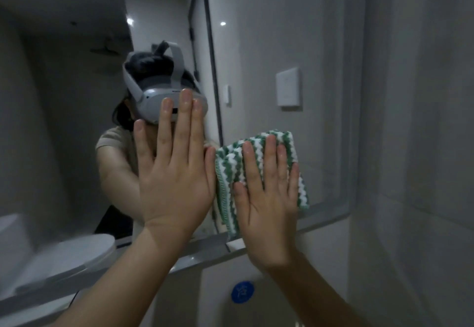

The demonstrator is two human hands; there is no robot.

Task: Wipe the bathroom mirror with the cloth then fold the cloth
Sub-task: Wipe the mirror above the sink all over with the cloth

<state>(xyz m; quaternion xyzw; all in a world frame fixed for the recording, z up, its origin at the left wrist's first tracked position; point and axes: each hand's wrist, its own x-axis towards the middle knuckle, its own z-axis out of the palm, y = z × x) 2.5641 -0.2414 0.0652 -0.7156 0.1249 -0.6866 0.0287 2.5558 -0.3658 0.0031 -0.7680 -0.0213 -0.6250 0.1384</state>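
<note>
Up close in the head view, both hands lie flat against the mirror [295,44], fingers straight. The left hand [174,170] is spread bare on the glass, holding nothing. The right hand [269,196] presses the cloth [228,172], striped green and white, against the glass near the mirror's lower edge, with the cloth's bottom corner hanging just past that edge. The two hands sit just beside each other. Reflected in the mirror are a white headset [154,96] and a toilet lid [84,252]; a white wall switch [287,87] also shows, and below the mirror sits a blue round sticker [242,292].
</note>
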